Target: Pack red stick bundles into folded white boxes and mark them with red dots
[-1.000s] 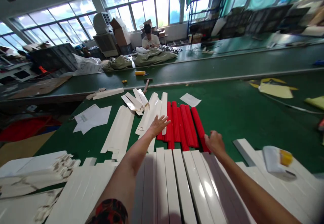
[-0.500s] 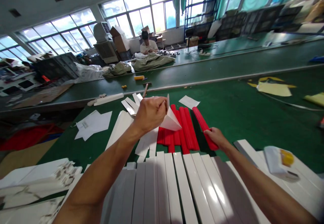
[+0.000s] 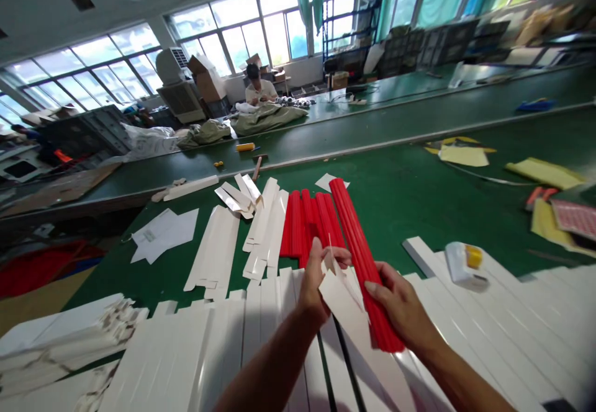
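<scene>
Nearer than my hands: row of long, glossy white boxes [image 3: 265, 313]. My left hand [image 3: 321, 275] pinches the open end of a slim white cardboard carton [image 3: 342, 303]; my right hand [image 3: 398, 303] grips a long red ribbed bundle [image 3: 358, 254], slanted just beside it. Beyond both hands: more red ribbed bundles [image 3: 292, 226]. Farther off, past my left: yellow cylinder [image 3: 245, 147].

Left fingers [image 3: 343, 254] partly hidden, forearms [image 3: 267, 362] cut off below, yellow bits [image 3: 218, 164] too small to tell

a ridged red piece [image 3: 361, 254] slants, held beside a white carton [image 3: 348, 313].
</scene>
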The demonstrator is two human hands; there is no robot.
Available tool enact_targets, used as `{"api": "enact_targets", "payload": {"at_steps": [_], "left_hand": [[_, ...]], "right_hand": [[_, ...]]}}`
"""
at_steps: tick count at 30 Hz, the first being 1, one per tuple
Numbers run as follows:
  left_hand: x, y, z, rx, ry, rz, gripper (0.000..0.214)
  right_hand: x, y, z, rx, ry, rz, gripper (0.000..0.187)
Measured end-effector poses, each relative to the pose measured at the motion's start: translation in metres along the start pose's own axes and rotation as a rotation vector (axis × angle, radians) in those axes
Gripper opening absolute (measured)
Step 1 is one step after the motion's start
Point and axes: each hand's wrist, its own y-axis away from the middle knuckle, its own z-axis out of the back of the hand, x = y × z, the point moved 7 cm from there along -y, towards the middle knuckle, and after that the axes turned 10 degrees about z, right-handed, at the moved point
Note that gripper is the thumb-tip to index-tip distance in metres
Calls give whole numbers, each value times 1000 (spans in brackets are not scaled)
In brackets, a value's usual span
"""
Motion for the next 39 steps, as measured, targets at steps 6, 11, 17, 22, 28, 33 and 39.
{"api": "enact_targets", "payload": {"at_steps": [6,11,17,22,28,33,39], "left_hand": [[52,50,-10,21,320,-159,87],[32,60,-10,-82,148,-170,57],[-14,54,-10,-257,-73,-337,87],[-13,51,-25,-316,-221,-444,109],[-19,60,-26,-405,-305,-567,106],[-25,64,-27,-469,-437,-627,102],[-29,62,-39,-373,-438,-879,101]], "right_hand": [[-18,16,8,-106,-39,-97,38],[8,17,23,-169,12,5,36],[110,1,57,-211,-277,263,36],[173,-2,45,-147,-311,571,31],[163,0,27,-76,-143,566,39],[166,-2,32,68,-86,574,33],[165,4,17,212,338,705,36]]}}
